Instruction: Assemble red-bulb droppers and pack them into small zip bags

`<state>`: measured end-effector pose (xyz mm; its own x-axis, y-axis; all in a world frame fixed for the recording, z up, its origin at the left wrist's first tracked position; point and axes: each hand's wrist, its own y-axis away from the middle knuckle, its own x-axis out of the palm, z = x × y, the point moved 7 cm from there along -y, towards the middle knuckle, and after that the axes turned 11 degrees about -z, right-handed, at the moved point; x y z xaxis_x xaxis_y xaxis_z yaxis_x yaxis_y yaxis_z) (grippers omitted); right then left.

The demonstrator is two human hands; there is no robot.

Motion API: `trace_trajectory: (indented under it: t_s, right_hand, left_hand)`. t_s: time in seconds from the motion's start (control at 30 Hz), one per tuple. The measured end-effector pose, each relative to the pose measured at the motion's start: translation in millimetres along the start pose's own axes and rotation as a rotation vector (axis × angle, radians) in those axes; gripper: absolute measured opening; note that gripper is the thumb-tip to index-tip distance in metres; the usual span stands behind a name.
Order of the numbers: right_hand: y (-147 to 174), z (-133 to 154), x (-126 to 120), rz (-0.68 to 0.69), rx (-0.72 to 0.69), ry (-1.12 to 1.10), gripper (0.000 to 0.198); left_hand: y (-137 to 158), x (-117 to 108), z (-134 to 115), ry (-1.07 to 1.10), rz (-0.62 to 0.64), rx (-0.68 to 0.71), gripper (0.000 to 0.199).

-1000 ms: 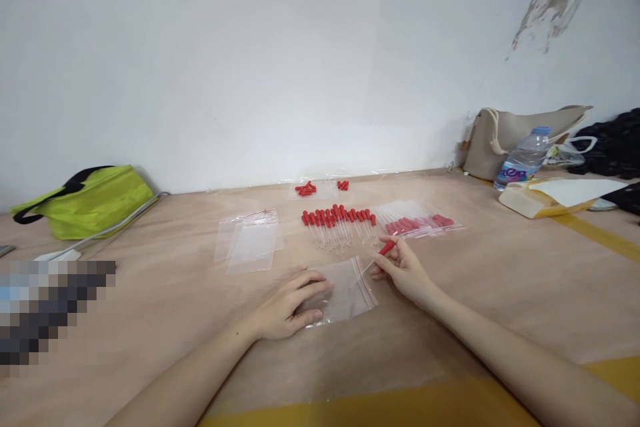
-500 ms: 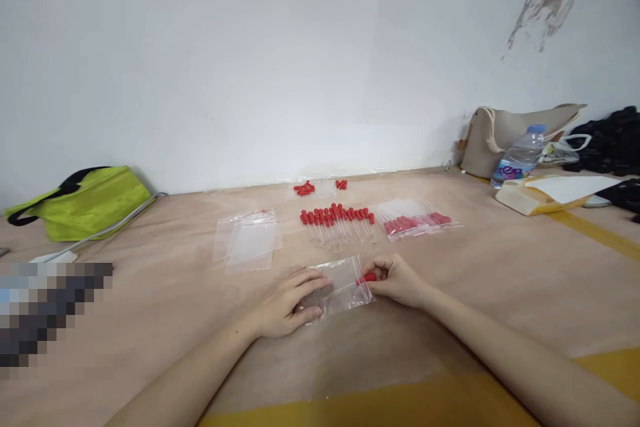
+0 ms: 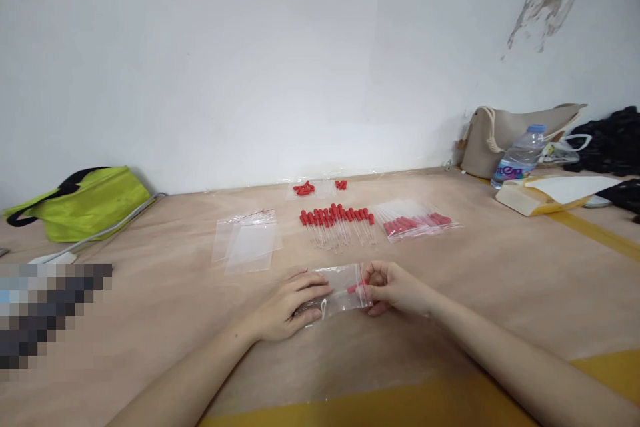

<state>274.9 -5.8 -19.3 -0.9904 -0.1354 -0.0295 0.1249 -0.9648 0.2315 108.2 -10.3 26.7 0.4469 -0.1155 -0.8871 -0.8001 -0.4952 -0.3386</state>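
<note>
A clear zip-lock bag [image 3: 340, 273] lies on the table between my hands, its red-lined zip edge toward the right. My left hand [image 3: 287, 307] rests on the bag's left end with its fingers stretched out. A glass dropper with a red rubber bulb [image 3: 356, 287] is inside the bag, bulb toward the zip edge; its tube is hard to see. My right hand [image 3: 393, 288] is closed at the zip edge, thumb and fingers pinching the bag there. Farther back lie several loose red-bulbed droppers [image 3: 337, 217] in a row.
Flat bags [image 3: 250, 243] lie left of the droppers, and bagged droppers [image 3: 415, 221] to their right. Small red bulbs [image 3: 303, 188] are near the wall. A green pouch [image 3: 95, 203] is far left; a water bottle [image 3: 520, 157] and beige bag [image 3: 500, 130] stand at right.
The red bulb has gone farther left into the bag. My right hand has shifted from the bulb to the zip edge, while my left hand stays nearly in place.
</note>
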Motion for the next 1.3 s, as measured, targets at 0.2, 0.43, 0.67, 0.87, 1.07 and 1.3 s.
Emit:
trace_trajectory:
  t_s: [0.2, 0.43, 0.67, 0.87, 1.07, 1.3]
  right_hand:
    - [-4.7, -5.7, -1.9, 0.001, -0.005, -0.057, 0.036]
    - [-5.9, 10.7, -13.3, 0.038, -0.249, 0.171, 0.025]
    - [4.5, 38.7, -19.5, 0.022, -0.565, 0.668, 0.023]
    - [-37.3, 71.4, -76.6, -0.45, -0.434, 0.915, 0.012]
    - [-90.8, 77.9, -81.2, -0.631, -0.255, 1.125, 0.029]
    - [-122.8, 67.7, -82.4, -0.64, -0.118, 1.064, 0.049]
  left_hand:
    - [1.6, -0.8, -0.3, 0.042, -0.044, 0.009, 0.04]
    - [4.9, -1.3, 3.5, 0.089, -0.098, 0.004, 0.036]
    - [4.3, -1.7, 3.1, 0.091, -0.109, 0.018, 0.031]
    - [2.3, -2.7, 1.3, 0.077, -0.089, 0.033, 0.031]
    - [1.1, -6.2, -0.4, 0.024, -0.074, 0.024, 0.031]
    - [3.7, -1.8, 0.4, 0.059, -0.104, 0.037, 0.03]
